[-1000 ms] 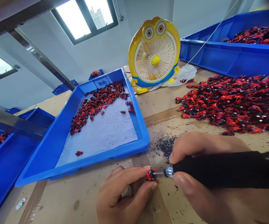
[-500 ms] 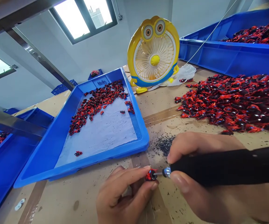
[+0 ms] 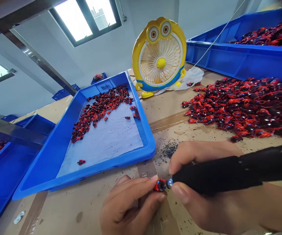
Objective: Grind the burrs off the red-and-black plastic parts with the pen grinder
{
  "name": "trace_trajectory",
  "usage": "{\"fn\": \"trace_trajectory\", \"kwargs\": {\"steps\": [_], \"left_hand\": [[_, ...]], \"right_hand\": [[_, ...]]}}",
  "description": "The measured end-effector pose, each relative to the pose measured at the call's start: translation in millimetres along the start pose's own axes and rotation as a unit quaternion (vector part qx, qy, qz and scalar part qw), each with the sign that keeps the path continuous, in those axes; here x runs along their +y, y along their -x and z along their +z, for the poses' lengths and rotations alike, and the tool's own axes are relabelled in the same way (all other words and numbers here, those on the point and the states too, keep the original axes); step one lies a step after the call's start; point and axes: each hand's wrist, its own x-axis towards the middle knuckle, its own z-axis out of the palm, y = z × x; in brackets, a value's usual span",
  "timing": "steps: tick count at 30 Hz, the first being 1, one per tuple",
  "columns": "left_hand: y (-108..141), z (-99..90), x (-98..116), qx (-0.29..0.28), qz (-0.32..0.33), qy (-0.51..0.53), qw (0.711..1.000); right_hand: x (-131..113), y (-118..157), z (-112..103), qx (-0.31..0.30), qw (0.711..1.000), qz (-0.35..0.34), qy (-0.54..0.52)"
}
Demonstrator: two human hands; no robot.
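Observation:
Between the thumb and fingertips of my left hand (image 3: 132, 204) is a small red and black plastic part (image 3: 160, 185), its round dark opening turned toward the right. My right hand (image 3: 204, 202) grips a black pen-shaped rotary tool (image 3: 211, 174) with a silver-blue collar. The tool's tip meets the part at its opening; how deep the thin bit sits inside cannot be made out. Both hands are just above the tabletop (image 3: 87, 209), in front of a blue tray (image 3: 149, 148) lined with white sheet and holding many similar parts.
A large heap of red and black parts (image 3: 248, 107) lies at right, before a blue bin (image 3: 241, 62) of more. Behind stands a yellow fan (image 3: 161, 63) beside a plastic bag (image 3: 193, 75). Black shavings (image 3: 169, 148) litter the table. Metal bars (image 3: 40, 62) cross the left side.
My right hand has brought the rotary tool left, closer to the part, so less of the thin bit shows. The tool's back end is tilted higher. My left hand keeps its pinch.

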Motion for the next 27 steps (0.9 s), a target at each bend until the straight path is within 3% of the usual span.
{"fn": "trace_trajectory", "kwargs": {"steps": [4,16,22,27], "left_hand": [[-1.1,0.7,0.6,0.006,0.006,0.002,1.000],[1.7,-0.6,1.8,0.019,-0.019,-0.031,0.999],[1.3,0.0,2.9,0.014,-0.046,-0.041,0.998],[0.1,-1.1,2.9,0.016,-0.040,-0.055,0.998]], "right_hand": [[-0.4,2.5,4.1,0.032,0.999,0.013,-0.012],[0.0,1.8,-4.6,0.037,0.998,0.027,-0.039],[2.8,7.9,-8.4,0.091,0.995,0.031,0.000],[2.6,6.5,-6.7,0.085,0.996,0.020,-0.017]]}}
